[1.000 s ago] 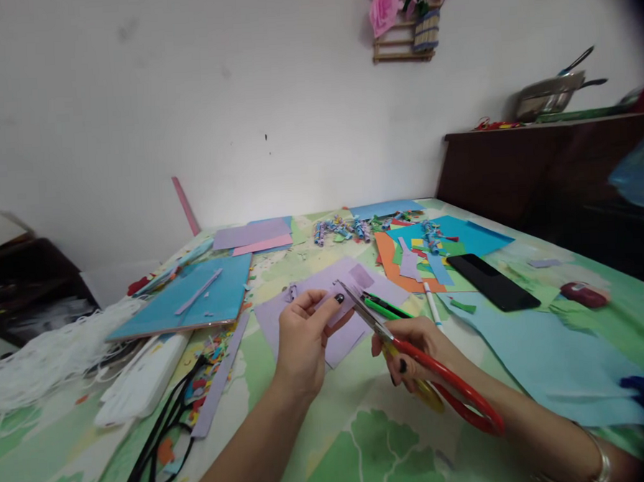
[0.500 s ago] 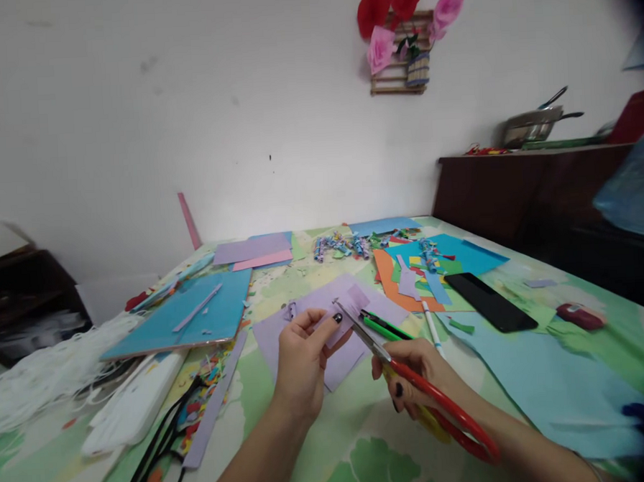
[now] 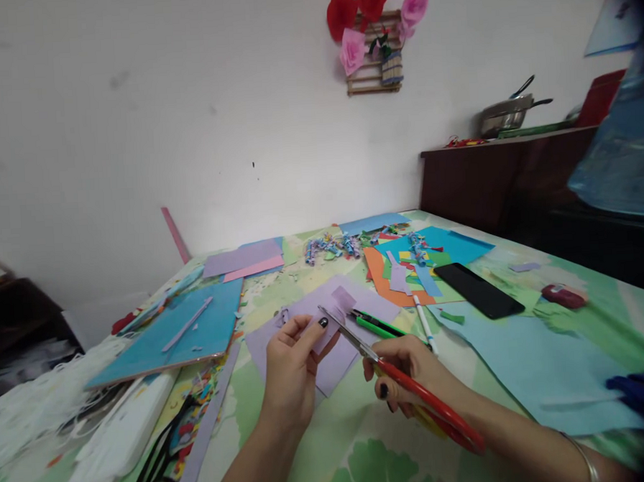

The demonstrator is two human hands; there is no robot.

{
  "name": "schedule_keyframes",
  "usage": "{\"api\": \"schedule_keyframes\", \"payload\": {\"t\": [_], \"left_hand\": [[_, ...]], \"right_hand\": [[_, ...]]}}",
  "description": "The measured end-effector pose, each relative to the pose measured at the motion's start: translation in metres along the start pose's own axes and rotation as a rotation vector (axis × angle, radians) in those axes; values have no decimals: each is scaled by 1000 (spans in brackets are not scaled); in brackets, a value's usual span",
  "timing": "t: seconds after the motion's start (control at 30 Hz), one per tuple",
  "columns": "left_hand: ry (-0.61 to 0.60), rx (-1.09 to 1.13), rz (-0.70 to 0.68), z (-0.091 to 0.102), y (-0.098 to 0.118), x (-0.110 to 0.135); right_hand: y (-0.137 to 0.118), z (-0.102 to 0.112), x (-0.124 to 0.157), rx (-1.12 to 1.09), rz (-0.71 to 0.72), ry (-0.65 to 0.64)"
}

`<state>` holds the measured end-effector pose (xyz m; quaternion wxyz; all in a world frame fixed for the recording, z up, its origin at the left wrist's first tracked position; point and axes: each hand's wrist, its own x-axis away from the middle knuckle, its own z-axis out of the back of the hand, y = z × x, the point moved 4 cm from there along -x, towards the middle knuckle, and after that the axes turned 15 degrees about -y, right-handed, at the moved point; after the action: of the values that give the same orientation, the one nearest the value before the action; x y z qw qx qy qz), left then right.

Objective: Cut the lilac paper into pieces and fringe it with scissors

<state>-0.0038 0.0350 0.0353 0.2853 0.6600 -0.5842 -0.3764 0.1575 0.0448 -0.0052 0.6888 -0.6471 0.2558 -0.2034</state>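
My left hand (image 3: pixel 292 368) is closed, thumb against fingers, on a small piece of lavender paper that is mostly hidden by the fingers. My right hand (image 3: pixel 415 373) grips scissors (image 3: pixel 435 400) with red and yellow handles. Their blades reach up and left to the left hand's fingertips; whether they touch the paper, I cannot tell. Beneath both lies a larger lavender sheet (image 3: pixel 333 375), with a small darker purple piece (image 3: pixel 343 296) just beyond the blade tips. A green craft knife (image 3: pixel 379 325) rests right of the blades, beside a white pen (image 3: pixel 424 325).
A black phone (image 3: pixel 478 290) and a pale blue sheet (image 3: pixel 522 360) lie on the right. To the left are a blue sheet-covered board (image 3: pixel 169 324), a white power strip (image 3: pixel 121 431) and paper scraps (image 3: pixel 193 413). Rolled paper pieces (image 3: pixel 349 245) sit at the back.
The view has turned slightly right, so everything appears shifted left. Both hands keep their hold on the paper and the scissors, with little other visible movement.
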Motion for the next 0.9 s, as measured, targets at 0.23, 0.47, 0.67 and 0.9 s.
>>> {"api": "schedule_keyframes", "payload": {"t": [0.23, 0.47, 0.67, 0.9], "left_hand": [[-11, 0, -1, 0, 1, 0], [-37, 12, -2, -2, 3, 0], [-68, 0, -13, -4, 8, 2], [-47, -6, -25, -4, 10, 3]], "right_hand": [[2, 1, 3, 22, 5, -13], [-11, -5, 2, -14, -34, -36], [-13, -7, 2, -93, 5, -109], [-16, -6, 3, -78, 2, -104]]}}
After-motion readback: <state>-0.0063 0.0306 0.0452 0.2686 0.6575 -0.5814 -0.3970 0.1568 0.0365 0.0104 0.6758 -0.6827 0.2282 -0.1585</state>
